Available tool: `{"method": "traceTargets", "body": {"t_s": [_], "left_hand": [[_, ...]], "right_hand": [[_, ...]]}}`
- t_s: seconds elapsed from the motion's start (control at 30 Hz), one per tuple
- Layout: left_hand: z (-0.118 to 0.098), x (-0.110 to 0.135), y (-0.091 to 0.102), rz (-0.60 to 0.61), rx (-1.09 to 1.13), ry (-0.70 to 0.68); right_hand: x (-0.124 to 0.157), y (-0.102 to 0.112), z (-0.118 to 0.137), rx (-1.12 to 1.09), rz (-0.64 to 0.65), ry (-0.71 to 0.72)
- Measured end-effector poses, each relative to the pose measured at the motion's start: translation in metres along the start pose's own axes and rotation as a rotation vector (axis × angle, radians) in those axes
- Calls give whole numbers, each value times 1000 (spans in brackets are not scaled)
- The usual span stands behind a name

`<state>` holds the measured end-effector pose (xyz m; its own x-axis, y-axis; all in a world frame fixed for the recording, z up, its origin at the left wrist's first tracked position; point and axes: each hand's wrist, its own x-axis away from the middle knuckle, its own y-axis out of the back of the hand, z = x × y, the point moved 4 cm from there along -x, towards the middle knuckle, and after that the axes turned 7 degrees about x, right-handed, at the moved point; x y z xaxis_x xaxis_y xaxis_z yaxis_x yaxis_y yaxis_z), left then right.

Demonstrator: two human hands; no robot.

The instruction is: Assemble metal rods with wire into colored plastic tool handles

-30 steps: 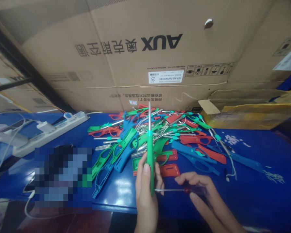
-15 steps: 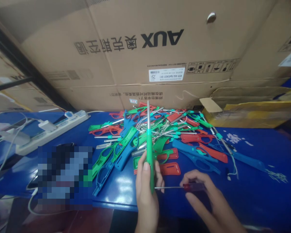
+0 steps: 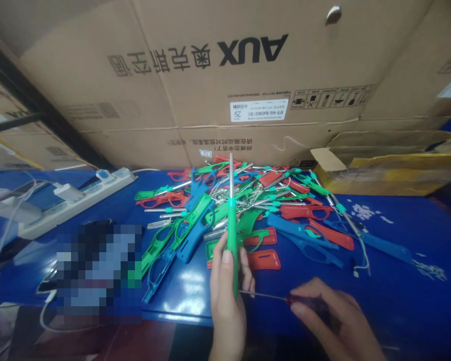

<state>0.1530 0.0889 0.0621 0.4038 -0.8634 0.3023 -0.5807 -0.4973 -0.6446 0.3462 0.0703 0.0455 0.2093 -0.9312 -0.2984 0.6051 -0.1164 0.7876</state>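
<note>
My left hand [image 3: 227,281] is closed around the handle of a green gas lighter [image 3: 232,230], held upright with its metal tube pointing up and away. In my right hand [image 3: 332,311] is a screwdriver [image 3: 291,300] with a dark red handle. Its thin shaft points left, and the tip meets the right side of the lighter's handle near the lower end. Where exactly the tip sits is too small to tell. Beyond my hands lies a heap of lighter parts: a red casing half [image 3: 265,259], a blue casing [image 3: 197,240], metal tubes and wires.
A large cardboard box [image 3: 195,100] stands behind the heap on the blue table [image 3: 180,296]. At the right is an open carton [image 3: 383,175]. A white power strip [image 3: 116,183] with cables lies left, near a pixelated area. Small white pieces [image 3: 428,271] are scattered right.
My right hand has shifted slightly down and right, so the screwdriver now slants with its handle lower. My left hand and the lighter stay nearly in place. The view has tilted a little.
</note>
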Motion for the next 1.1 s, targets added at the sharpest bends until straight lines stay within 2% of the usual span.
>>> {"method": "traceTargets", "body": {"t_s": [0.17, 0.4, 0.63, 0.8, 0.9, 1.0, 1.1], "left_hand": [[1, -1, -3, 47, -20, 9], [1, 0, -3, 42, -19, 24], [1, -1, 3, -57, 37, 45], [-1, -1, 0, -13, 9, 23], [-1, 0, -1, 1, -12, 17], [1, -1, -3, 31, -49, 5], [3, -1, -6, 59, -60, -4]], "right_hand": [[-9, 4, 10, -9, 46, 33], [-12, 10, 17, -25, 58, 65], [-6, 0, 11, -149, 121, 0], [-13, 1, 16, -217, 56, 63], [-12, 4, 15, -83, -26, 95], [-7, 7, 13, 35, -95, 75], [-5, 8, 13, 9, -69, 24]]}}
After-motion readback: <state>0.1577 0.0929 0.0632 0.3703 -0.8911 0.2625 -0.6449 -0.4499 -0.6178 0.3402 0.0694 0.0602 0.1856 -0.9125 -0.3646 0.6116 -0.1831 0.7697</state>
